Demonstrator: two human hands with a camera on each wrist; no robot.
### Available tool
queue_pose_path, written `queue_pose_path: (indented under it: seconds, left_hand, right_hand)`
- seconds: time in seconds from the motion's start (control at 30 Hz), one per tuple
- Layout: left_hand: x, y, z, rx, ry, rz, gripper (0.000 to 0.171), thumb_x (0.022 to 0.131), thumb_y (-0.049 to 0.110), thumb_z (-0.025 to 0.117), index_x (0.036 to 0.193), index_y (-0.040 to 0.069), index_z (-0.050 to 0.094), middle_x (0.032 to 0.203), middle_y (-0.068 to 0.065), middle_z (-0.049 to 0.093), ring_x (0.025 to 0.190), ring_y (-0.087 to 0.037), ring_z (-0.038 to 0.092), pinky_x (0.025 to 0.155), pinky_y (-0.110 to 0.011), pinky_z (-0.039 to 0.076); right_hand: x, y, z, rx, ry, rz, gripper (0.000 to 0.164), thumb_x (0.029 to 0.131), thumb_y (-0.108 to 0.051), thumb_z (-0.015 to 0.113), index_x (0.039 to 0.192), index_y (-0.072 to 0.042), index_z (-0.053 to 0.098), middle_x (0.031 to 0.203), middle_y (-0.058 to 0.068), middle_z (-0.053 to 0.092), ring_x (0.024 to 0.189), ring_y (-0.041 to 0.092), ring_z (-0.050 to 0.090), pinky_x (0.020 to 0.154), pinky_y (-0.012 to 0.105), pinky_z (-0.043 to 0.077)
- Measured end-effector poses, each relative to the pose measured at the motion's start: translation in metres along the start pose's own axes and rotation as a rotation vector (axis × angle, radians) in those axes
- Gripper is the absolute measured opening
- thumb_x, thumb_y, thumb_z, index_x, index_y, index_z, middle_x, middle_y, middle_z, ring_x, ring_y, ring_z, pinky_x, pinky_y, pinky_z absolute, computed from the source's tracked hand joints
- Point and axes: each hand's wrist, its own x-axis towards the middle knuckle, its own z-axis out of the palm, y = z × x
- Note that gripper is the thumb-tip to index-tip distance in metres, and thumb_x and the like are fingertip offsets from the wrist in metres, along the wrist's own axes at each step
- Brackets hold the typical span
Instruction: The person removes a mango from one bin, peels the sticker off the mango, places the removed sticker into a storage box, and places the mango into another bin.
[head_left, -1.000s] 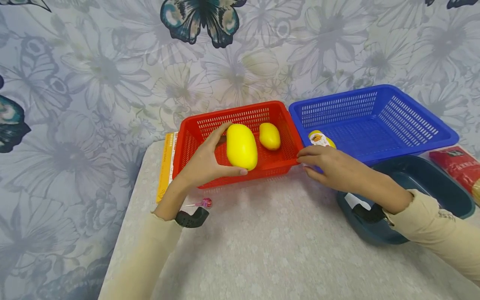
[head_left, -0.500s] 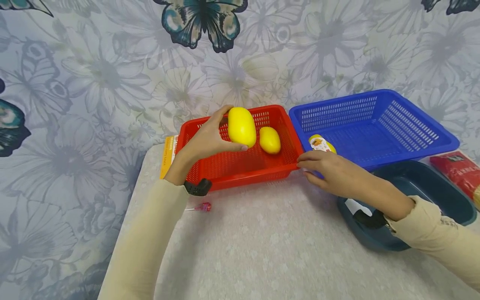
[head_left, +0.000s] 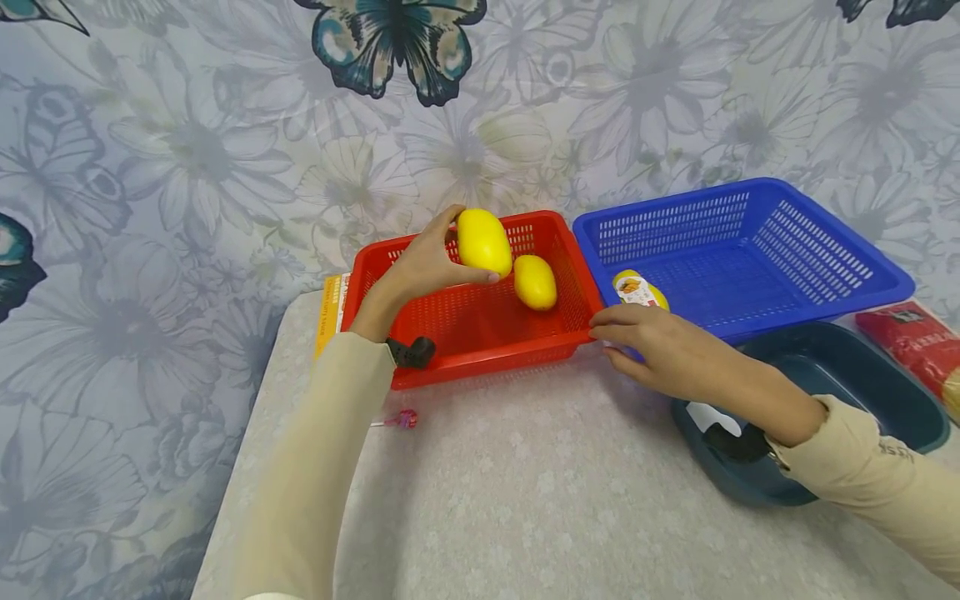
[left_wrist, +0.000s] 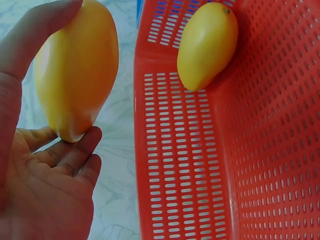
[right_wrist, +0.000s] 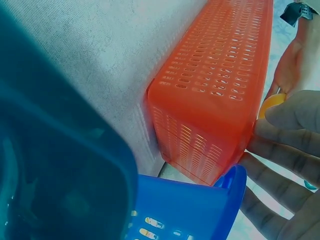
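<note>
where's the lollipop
In the head view, the lollipop lies on the table, left of centre, in front of the red basket and just right of the left sleeve.

Head view: red packet (head_left: 910, 335) cut off at right edge; orange-white box (head_left: 329, 313) partly hidden behind red basket (head_left: 495, 362); print on white label (head_left: 634, 290) illegible.

Red basket walls (head_left: 487, 367) block entry except from above.
</note>
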Motion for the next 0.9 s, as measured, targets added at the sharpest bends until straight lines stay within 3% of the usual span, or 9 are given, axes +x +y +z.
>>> queue_pose_path:
  seconds: [0.23, 0.47, 0.7, 0.9]
  left_hand:
    - [0.004, -0.004, 0.001, -0.005, -0.055, -0.059, 0.12, 0.067, 0.059, 0.087, 0.158, 0.016, 0.022, 0.148, -0.001, 0.042, 0.128, -0.019, 0.043, 0.106, -0.042, 0.041]
    - [0.009, -0.015, 0.009, 0.018, -0.101, -0.078, 0.113, 0.069, 0.055, 0.087, 0.156, 0.016, 0.026, 0.142, -0.001, 0.044, 0.122, -0.021, 0.045, 0.104, -0.042, 0.043]
    - [0.014, -0.019, 0.012, 0.045, -0.153, -0.115, 0.116, 0.071, 0.052, 0.086, 0.158, 0.012, 0.021, 0.152, -0.004, 0.036, 0.131, -0.023, 0.038, 0.111, -0.046, 0.036]
    - [0.017, -0.02, 0.014, 0.066, -0.194, -0.12, 0.114, 0.071, 0.05, 0.087, 0.157, 0.011, 0.022, 0.15, -0.005, 0.035, 0.129, -0.023, 0.039, 0.109, -0.044, 0.039]
  right_hand:
    - [0.002, -0.002, -0.001, 0.0, -0.003, 0.017, 0.027, 0.09, -0.009, 0.073, 0.116, -0.002, 0.073, 0.121, 0.012, 0.065, 0.113, 0.029, 0.061, 0.093, 0.047, 0.053]
    - [0.0, -0.004, 0.0, 0.005, 0.014, 0.013, 0.028, 0.088, -0.008, 0.075, 0.116, -0.002, 0.073, 0.12, 0.011, 0.065, 0.112, 0.028, 0.062, 0.092, 0.046, 0.054]
    - [0.001, -0.003, 0.0, -0.003, 0.041, -0.011, 0.029, 0.087, -0.007, 0.076, 0.115, -0.001, 0.073, 0.118, 0.011, 0.066, 0.11, 0.027, 0.062, 0.091, 0.045, 0.054]
    - [0.0, -0.002, 0.002, 0.008, 0.045, -0.015, 0.028, 0.087, -0.006, 0.076, 0.114, -0.001, 0.073, 0.118, 0.011, 0.066, 0.109, 0.027, 0.062, 0.091, 0.044, 0.054]
